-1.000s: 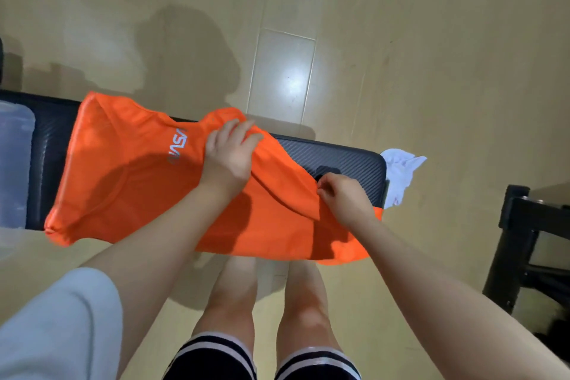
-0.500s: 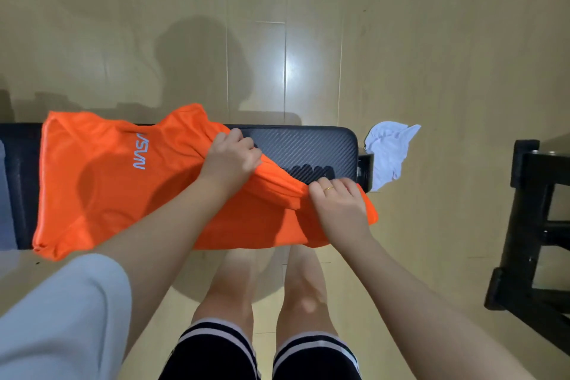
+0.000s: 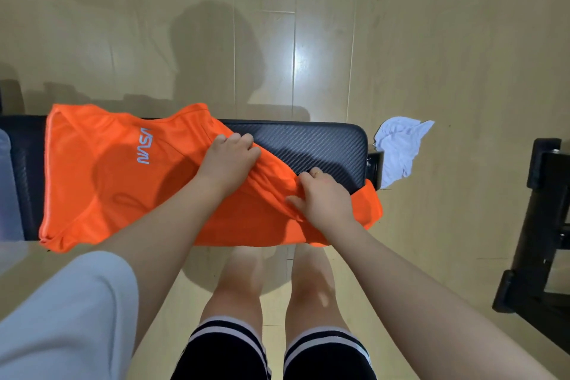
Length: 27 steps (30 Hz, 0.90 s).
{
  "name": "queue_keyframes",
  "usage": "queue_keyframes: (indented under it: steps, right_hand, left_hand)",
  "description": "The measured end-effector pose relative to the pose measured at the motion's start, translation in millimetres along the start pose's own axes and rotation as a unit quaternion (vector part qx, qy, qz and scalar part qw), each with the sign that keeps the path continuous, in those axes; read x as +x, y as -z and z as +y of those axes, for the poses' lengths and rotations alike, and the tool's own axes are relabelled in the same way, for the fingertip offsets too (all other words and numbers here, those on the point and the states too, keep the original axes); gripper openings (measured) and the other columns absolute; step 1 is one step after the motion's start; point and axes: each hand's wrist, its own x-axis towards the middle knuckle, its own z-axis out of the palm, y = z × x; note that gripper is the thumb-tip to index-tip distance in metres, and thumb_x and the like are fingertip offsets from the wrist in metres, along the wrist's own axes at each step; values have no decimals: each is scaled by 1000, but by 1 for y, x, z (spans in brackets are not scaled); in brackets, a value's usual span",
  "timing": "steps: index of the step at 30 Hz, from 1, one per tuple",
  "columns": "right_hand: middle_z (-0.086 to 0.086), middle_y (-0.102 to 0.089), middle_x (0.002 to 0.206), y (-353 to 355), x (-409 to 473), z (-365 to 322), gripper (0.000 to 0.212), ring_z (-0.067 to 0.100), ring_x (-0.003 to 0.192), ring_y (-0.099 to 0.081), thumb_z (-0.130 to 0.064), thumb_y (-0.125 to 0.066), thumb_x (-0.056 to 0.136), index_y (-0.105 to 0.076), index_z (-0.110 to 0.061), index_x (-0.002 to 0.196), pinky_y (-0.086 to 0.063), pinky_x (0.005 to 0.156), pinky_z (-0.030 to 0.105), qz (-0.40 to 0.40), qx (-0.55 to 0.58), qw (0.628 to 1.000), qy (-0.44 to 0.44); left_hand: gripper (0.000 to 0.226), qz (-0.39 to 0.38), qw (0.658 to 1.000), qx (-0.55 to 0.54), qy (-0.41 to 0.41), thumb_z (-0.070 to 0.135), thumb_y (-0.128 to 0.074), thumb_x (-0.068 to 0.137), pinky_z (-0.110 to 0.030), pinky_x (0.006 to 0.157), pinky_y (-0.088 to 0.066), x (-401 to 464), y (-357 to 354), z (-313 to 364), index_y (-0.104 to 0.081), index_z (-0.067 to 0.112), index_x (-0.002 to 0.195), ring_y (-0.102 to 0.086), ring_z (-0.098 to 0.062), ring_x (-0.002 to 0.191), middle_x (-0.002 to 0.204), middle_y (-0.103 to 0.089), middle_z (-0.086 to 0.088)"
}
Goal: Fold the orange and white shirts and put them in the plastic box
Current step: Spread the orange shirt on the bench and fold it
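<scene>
Hands first: your left hand (image 3: 229, 160) bunches the orange shirt (image 3: 101, 182) at its far edge, fingers curled into the cloth, and your right hand (image 3: 324, 197) pinches the same edge nearer the hem. Since a second ago the edge has been drawn closer toward you, uncovering more of the black bench (image 3: 311, 145), so the lengthwise fold is under way. The white shirt (image 3: 398, 145) still waits crumpled off the bench's right end.

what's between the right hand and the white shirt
In the head view, the right hand and white shirt are separated by the black bench pad's end, an orange shirt corner, then bare floor.
</scene>
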Motion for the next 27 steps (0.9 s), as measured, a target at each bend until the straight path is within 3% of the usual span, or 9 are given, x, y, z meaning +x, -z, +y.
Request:
queue_keyframes:
  steps: [3,7,11,13,15,18,22,24,27]
  right_hand:
    - [9,-58,106,-3,1,4,20,31,101,-55,-25,-44,93,-54,-9,100,-40,77,37,37,-8,999,-5]
    - [15,-65,87,24,-3,17,18,38,83,-59,-23,-49,94,-53,-5,95,-38,66,38,121,161,979,-39]
    - [13,-65,97,71,4,26,26,34,88,-59,-30,-43,95,-54,-9,106,-35,67,34,165,148,975,34]
    - [10,-67,89,89,14,35,35,32,82,-61,-38,-41,89,-58,-10,104,-38,70,33,180,117,974,75]
    - [8,-68,76,94,26,51,39,32,77,-62,-38,-40,80,-62,-11,97,-39,74,34,144,77,984,73]
    - [10,-69,76,89,39,72,40,34,84,-62,-33,-41,70,-66,-13,94,-35,81,35,96,14,995,13]
    - [10,-68,93,100,54,80,24,33,95,-55,-22,-47,87,-63,-13,102,-25,80,35,183,-13,981,-59]
    - [13,-63,106,110,64,81,27,32,102,-50,-15,-41,92,-58,-13,112,-25,82,36,217,-40,970,-106]
    - [14,-46,132,110,77,78,39,33,117,-41,-8,-35,94,-40,-11,133,-28,95,38,184,-48,968,-164]
  left_hand:
    - [20,70,998,-10,-2,20,-45,76,-28,49,-39,-2,3,-5,-60,13,66,-58,-26,58,67,-59,-6]
    - [21,168,982,-83,9,22,-41,82,-31,67,-28,-7,18,-11,-57,11,75,-62,-29,70,70,-64,-7]
    - [10,272,955,-109,42,18,-42,86,-33,66,-28,-5,34,-20,-46,9,82,-58,-32,56,58,-55,-15]
    - [7,299,945,-108,78,16,-44,86,-34,63,-28,-1,41,-28,-43,9,85,-57,-32,53,57,-54,-16]
    - [14,302,937,-118,128,17,-43,85,-37,62,-29,6,39,-36,-51,5,83,-58,-34,55,60,-55,-18]
    - [21,286,937,-114,165,18,-41,85,-37,65,-26,14,25,-33,-55,3,83,-58,-35,62,68,-57,-18]
    - [21,277,934,-105,198,19,-40,88,-37,70,-26,26,20,-22,-55,6,89,-57,-36,70,77,-57,-19]
    - [25,271,922,-148,236,18,-40,89,-40,80,-30,34,27,-20,-58,4,99,-57,-39,85,90,-58,-22]
    - [41,220,913,-211,272,9,-47,90,-46,107,-25,42,36,-13,-47,5,130,-41,-39,124,133,-46,-22]
